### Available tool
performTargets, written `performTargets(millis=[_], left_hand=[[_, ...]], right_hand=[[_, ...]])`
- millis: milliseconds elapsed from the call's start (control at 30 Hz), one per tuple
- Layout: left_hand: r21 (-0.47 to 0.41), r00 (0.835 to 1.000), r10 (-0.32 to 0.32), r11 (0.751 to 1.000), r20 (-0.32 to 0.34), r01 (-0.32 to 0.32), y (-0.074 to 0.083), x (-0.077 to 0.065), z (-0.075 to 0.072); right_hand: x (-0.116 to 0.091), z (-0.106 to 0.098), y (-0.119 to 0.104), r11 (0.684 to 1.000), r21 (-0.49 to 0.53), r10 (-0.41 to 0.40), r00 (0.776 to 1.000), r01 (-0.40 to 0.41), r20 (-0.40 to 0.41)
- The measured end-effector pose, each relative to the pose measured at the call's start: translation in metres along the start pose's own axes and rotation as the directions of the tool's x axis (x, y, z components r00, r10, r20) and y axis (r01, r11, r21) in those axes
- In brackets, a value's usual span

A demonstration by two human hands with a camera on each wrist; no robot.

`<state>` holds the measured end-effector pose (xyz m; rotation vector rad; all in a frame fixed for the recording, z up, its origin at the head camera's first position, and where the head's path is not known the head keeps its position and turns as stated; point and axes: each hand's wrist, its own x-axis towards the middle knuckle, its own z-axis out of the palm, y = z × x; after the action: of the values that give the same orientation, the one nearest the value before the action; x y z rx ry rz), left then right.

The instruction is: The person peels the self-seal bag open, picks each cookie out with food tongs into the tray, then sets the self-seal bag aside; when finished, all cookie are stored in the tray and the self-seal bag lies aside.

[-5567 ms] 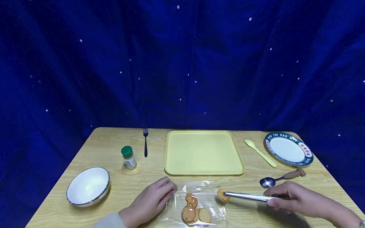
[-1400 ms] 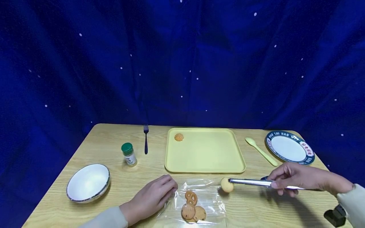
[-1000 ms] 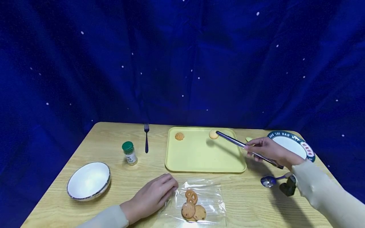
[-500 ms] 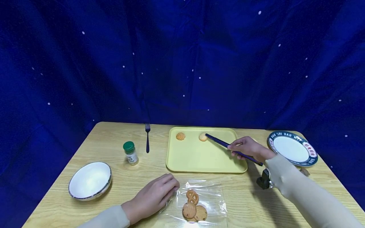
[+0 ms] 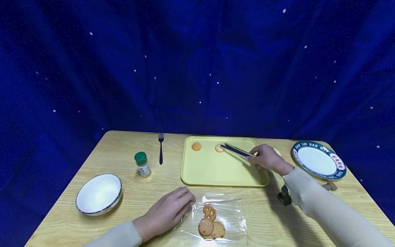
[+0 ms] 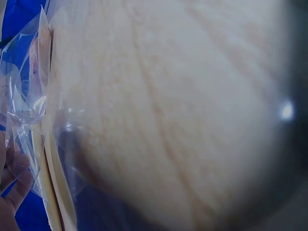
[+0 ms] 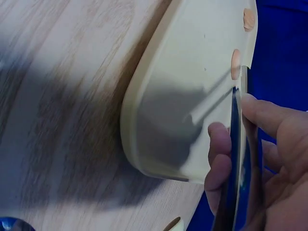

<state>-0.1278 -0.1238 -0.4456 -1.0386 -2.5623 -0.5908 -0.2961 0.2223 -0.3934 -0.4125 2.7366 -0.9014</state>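
Observation:
My right hand [image 5: 267,159] grips metal tongs [image 5: 236,150] over the yellow tray [image 5: 213,171]. Their tips stand apart beside a round pale cookie [image 5: 219,148], which lies on the tray. In the right wrist view a small gap shows between the tong tips and that cookie [image 7: 236,64]. Further left on the tray lies a swirled cookie [image 5: 196,146]. My left hand [image 5: 168,212] rests on the table and pinches the left edge of a clear plastic bag [image 5: 231,219]. On the bag are a pretzel cookie [image 5: 210,212] and overlapping round cookies [image 5: 206,226].
A white bowl [image 5: 98,193] stands at the left, near a green-capped seasoning jar [image 5: 143,164] and a dark fork [image 5: 161,149]. A patterned plate [image 5: 318,160] is at the far right. My right arm mostly hides the spoons there.
The swirled cookie, then the round pale cookie, went from the bag to the tray by tongs. In the last half second the tongs opened and let go of the pale cookie. The left hand stayed.

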Motion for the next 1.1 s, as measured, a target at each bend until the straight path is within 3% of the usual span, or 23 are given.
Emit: performTargets(millis=[167, 333, 467, 600, 700, 833, 933, 1000, 1100], left_hand=[[-0.003, 1.000, 0.000, 1.000, 0.002, 0.000, 0.000, 0.000, 0.000], [-0.002, 1.000, 0.002, 1.000, -0.004, -0.002, 0.001, 0.001, 0.000], [-0.011, 1.000, 0.000, 1.000, -0.010, 0.000, 0.001, 0.001, 0.001], [-0.013, 1.000, -0.007, 1.000, -0.006, 0.007, 0.001, 0.001, 0.000], [-0.012, 1.000, -0.009, 1.000, -0.006, 0.009, 0.001, 0.001, 0.001], [-0.011, 1.000, -0.003, 1.000, -0.015, 0.003, 0.001, 0.001, 0.001], [-0.009, 1.000, 0.001, 1.000, -0.020, -0.002, 0.001, 0.002, 0.001], [-0.008, 1.000, 0.002, 1.000, -0.022, -0.002, 0.001, 0.002, 0.002], [-0.006, 1.000, 0.002, 1.000, -0.025, -0.003, 0.001, 0.003, 0.002]], right_hand=[[-0.006, -0.007, 0.002, 0.997, -0.019, -0.077, 0.995, 0.075, -0.069], [-0.024, -0.024, 0.008, 0.977, 0.007, -0.212, 0.971, 0.214, -0.112], [-0.052, -0.038, 0.015, 0.949, 0.050, -0.308, 0.949, 0.312, -0.073], [-0.085, -0.053, 0.029, 0.919, 0.122, -0.382, 0.924, 0.376, 0.032], [-0.108, -0.063, 0.044, 0.887, 0.226, -0.439, 0.886, 0.402, 0.150], [-0.131, -0.068, 0.063, 0.826, 0.394, -0.531, 0.790, 0.403, 0.307], [-0.143, -0.061, 0.069, 0.792, 0.478, -0.576, 0.724, 0.380, 0.379], [-0.148, -0.052, 0.070, 0.786, 0.497, -0.584, 0.705, 0.367, 0.403], [-0.151, -0.034, 0.067, 0.787, 0.498, -0.582, 0.703, 0.363, 0.408]])
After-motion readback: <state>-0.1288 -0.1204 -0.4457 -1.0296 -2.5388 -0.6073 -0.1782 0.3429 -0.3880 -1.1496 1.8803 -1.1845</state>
